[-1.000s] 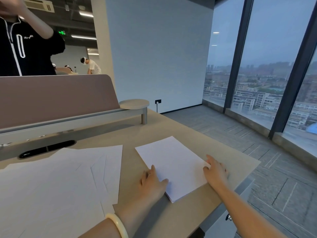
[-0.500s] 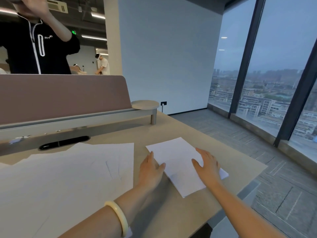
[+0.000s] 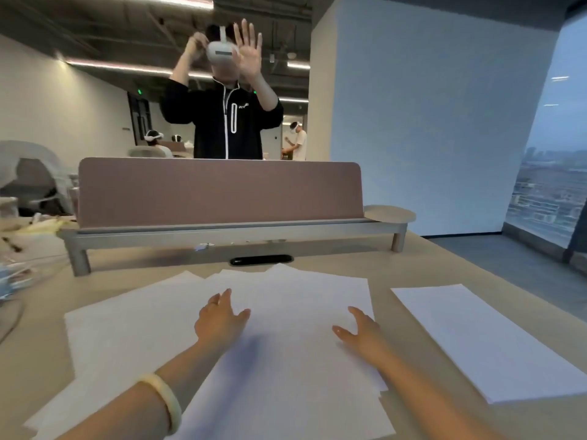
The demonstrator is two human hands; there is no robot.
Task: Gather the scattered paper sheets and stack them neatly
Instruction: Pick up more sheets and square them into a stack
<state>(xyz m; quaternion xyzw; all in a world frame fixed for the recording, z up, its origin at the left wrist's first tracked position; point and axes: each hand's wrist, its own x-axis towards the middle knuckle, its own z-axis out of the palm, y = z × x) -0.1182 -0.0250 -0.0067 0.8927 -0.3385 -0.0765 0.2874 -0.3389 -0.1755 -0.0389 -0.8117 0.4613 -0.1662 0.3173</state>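
Head view: both hands, left hand [image 3: 219, 322] and right hand [image 3: 362, 333], lie spread flat on overlapping white paper sheets [image 3: 286, 312]; squared rectangular stack [image 3: 482, 338] lies apart on smooth beige table [image 3: 428, 265].

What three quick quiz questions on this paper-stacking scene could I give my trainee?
1. True or false: the neat stack of white paper sheets lies to the right of the loose spread of overlapping white paper sheets.
2. Multiple choice: the left hand and the right hand are over A) the neat stack, B) the loose spread, C) bare tabletop.
3. Fill in: the pale round bangle sits on the ___ wrist.

Key: 1 true. 2 B; both hands are open and grip no sheet. 3 left. The beige wooden desk carries both paper groups, which do not touch.
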